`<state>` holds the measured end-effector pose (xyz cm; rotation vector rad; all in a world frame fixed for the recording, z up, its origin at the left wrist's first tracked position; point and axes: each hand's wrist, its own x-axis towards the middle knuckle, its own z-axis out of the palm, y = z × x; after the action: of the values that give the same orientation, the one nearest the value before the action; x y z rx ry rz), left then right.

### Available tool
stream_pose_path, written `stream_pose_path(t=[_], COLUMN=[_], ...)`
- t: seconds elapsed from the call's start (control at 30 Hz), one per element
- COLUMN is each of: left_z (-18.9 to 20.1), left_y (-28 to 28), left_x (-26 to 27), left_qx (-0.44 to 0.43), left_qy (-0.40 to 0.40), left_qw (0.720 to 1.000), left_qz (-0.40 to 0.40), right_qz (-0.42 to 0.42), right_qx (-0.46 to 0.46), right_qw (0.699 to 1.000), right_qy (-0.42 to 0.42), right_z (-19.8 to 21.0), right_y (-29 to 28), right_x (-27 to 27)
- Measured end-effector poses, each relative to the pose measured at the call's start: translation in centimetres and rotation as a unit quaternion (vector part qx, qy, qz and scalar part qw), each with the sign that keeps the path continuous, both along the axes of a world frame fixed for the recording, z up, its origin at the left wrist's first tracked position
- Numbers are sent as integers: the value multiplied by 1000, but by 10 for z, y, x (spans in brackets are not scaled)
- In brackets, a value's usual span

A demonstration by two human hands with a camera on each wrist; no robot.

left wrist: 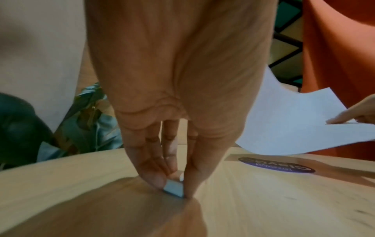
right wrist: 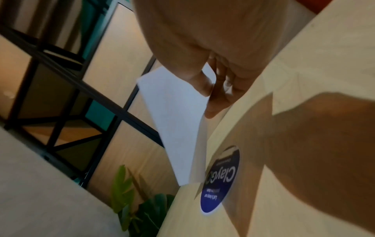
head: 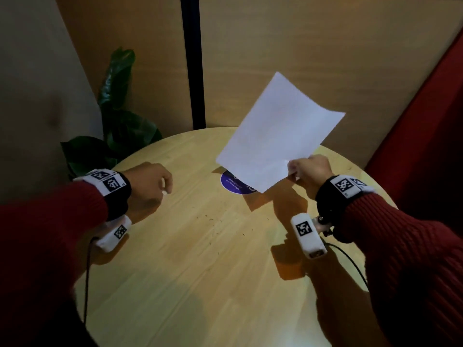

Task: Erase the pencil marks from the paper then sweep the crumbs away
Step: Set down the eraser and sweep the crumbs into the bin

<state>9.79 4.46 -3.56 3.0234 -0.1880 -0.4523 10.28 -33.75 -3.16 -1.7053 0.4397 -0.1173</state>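
Your right hand (head: pixel 309 171) pinches the paper (head: pixel 278 134) at its near corner, thumb on top and fingers (right wrist: pixel 218 105) curled beneath, and holds it lifted and tilted above the blue sticker (head: pixel 235 184) on the counter (head: pixel 200 271); one far corner of the sheet looks to graze the counter by that sticker, though the wrist view is too blurred to be sure. Your left hand (head: pixel 147 186) grips the eraser (left wrist: pixel 174 190) between thumb and fingers, pressed to the counter well to the left of the sticker. Crumbs (head: pixel 220 229) lie scattered as fine dark flecks on the wood, nearer you than the sticker. No pencil marks show on the sheet from here, so the erasing looks done and the step in hand is judged to be clearing the crumbs. To do it well: keep the pinch firm but short of creasing the corner, and tip the sheet steeper so anything clinging slides off the far edge, away from the sticker and not back toward you. Give a light shake only; the sheet is limp and already bows. Let go of the eraser where it stands, clear of the crumb patch, then sweep with a flat palm, one direction, toward the counter's edge. Risk: sweeping with the eraser in your fingers smears the flecks.
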Motion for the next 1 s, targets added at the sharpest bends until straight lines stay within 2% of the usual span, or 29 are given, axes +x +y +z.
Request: stream_pose_path(t=[0.07, 0.13, 0.3, 0.37, 0.47, 0.67, 1.0], left_z=[10, 27, 89, 95, 69, 0, -16], left_y=[-1, -3, 1, -8, -35, -63, -66], left_x=[9, 24, 71, 82, 91, 100, 93], left_qx=[11, -6, -143, -172, -175, -122, -145], left_qy=[28, 12, -66, -80, -60, -42, -44], left_qw=[999, 1000, 988, 981, 982, 986, 977], left_qz=[-12, -22, 6, 28, 46, 101, 149], right_qz=[-4, 8, 17, -1, -11, 74, 214], right_qx=[21, 41, 9, -14, -26, -56, -149], right_qw=[1000, 999, 1000, 1000, 998, 990, 955], right_qy=[17, 16, 16, 22, 57, 103, 143], right_z=[-8, -16, -30, -34, -45, -56, -40], right_y=[9, 18, 34, 41, 50, 60, 54], right_x=[6, 12, 19, 26, 41, 54, 48])
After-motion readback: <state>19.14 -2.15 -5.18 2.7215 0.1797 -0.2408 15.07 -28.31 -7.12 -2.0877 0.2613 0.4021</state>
